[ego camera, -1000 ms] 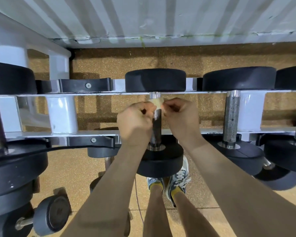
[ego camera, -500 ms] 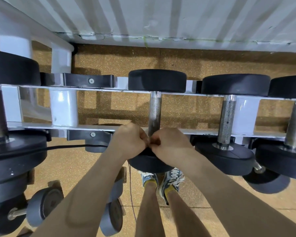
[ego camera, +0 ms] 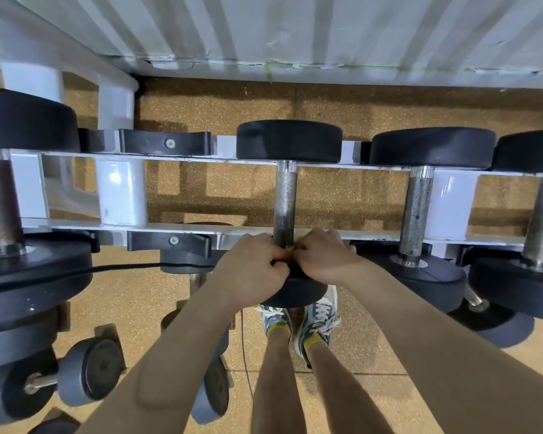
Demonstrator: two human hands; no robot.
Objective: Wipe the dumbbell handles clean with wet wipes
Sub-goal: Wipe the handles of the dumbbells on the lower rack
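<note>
- Our left hand (ego camera: 251, 269) and right hand (ego camera: 324, 256) are clenched side by side, pinching a sliver of wet wipe (ego camera: 291, 247) round the near end of the dumbbell handle (ego camera: 285, 198).
- The handle bridges the rack's (ego camera: 76, 224) two rails, knurling bare beyond our knuckles.
- An open cradle (ego camera: 170, 242) lies left; the neighbouring dumbbell (ego camera: 416, 211) stands near on the right.

Even, fairly bright indoor light falls from overhead, warm on the speckled floor (ego camera: 220, 104). The posts of the white rack (ego camera: 121, 189) carry soft glare patches, and its rails throw blurred shadow bands on the floor behind. The middle dumbbell handle (ego camera: 285, 198) is sharp, its knurling clear. Wide-angle distortion bows the rails and stretches the lower corners.
</note>
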